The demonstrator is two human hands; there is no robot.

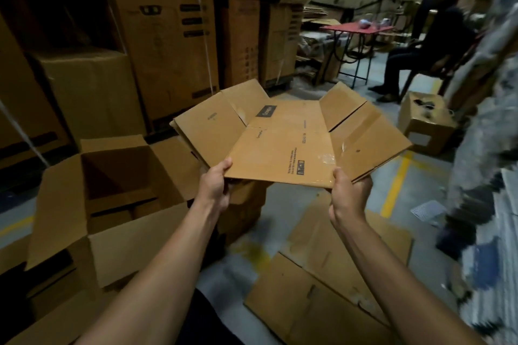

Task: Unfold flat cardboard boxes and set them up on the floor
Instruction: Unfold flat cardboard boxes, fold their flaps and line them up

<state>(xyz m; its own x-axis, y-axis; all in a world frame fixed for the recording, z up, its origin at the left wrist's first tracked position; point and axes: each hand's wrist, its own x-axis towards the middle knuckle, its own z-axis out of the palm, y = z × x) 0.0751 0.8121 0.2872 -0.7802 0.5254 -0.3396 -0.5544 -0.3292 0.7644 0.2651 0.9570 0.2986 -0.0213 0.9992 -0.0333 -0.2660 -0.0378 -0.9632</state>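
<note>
I hold a flat brown cardboard box (283, 143) in the air in front of me, its flaps spread out to the left and right. My left hand (214, 187) grips its near left corner, thumb on top. At the near right corner my right hand (349, 194) grips the edge the same way. An unfolded box (112, 204) stands open on the floor at my left. More flat boxes (322, 283) lie on the floor below my arms.
Tall stacks of big cartons (157, 36) line the back and left. A small box (426, 123) sits on the floor at the right, near a seated person (420, 45) and a red table (356, 28). A blurred figure (482, 120) fills the right edge.
</note>
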